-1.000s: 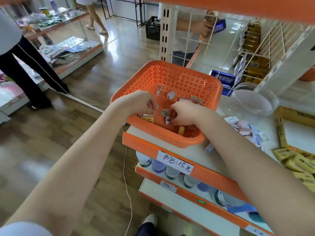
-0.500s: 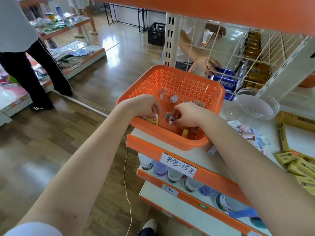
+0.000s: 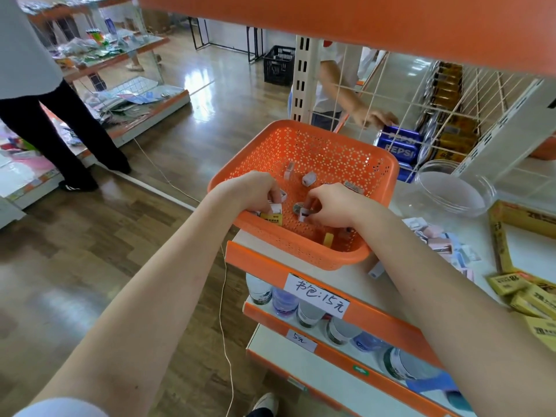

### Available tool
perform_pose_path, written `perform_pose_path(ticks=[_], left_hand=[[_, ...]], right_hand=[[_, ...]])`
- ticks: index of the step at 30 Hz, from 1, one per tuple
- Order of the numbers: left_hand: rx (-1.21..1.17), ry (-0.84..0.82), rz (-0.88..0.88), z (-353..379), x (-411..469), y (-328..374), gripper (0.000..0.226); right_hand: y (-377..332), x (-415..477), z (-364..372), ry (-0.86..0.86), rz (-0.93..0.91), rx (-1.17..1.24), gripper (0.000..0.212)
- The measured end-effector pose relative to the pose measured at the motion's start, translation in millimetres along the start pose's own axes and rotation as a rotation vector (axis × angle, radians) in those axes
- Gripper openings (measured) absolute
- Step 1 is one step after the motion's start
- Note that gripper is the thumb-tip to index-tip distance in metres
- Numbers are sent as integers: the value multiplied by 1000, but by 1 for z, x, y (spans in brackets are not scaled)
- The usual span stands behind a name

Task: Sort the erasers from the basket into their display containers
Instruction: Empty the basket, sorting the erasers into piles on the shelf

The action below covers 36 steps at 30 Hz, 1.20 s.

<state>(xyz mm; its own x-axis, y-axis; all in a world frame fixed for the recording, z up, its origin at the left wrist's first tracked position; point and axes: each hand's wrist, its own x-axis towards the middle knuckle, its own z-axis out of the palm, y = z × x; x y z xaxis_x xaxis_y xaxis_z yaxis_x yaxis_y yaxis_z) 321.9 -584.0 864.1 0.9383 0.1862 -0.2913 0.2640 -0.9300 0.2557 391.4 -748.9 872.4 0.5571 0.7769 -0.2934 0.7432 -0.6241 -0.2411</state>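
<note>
An orange perforated basket sits at the shelf's front corner with several small erasers in it. Inside its near left corner, my left hand curls its fingers round small white erasers, just above a yellow boxed eraser. My right hand is in the basket's middle and pinches a small white eraser. Two loose erasers lie further back on the basket floor, and a yellow one stands near the front wall.
A clear glass bowl stands right of the basket. Pastel erasers lie loose on the white shelf; yellow boxes sit at the right edge. Another person's hand reaches Pepsi cans behind the wire grid. A person stands at far left.
My left hand has gathered white erasers at the basket's near left corner. My right hand stays on the small eraser in the middle. The other person's hand came down to the cans.
</note>
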Motion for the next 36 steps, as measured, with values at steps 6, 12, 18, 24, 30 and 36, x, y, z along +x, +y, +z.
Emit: perform_pose_path(ticks=[6, 12, 18, 24, 30, 36], left_hand=[[-116, 199, 118, -8, -8, 6, 14], [-342, 350, 168, -18, -20, 14, 20], [-341, 406, 304, -17, -14, 64, 28], [-262, 437, 486, -11, 2, 141, 32], [84, 279, 583, 19, 13, 200, 34], [123, 155, 462, 41, 21, 207, 34]], right_hand=[[2, -1, -3, 150, -26, 43, 28], [13, -23, -24, 515, -46, 252, 27], [59, -71, -39, 680, 88, 390, 26], [111, -131, -30, 666, 282, 440, 25], [136, -159, 7, 528, 305, 310, 29], [143, -170, 30, 466, 238, 423, 32]])
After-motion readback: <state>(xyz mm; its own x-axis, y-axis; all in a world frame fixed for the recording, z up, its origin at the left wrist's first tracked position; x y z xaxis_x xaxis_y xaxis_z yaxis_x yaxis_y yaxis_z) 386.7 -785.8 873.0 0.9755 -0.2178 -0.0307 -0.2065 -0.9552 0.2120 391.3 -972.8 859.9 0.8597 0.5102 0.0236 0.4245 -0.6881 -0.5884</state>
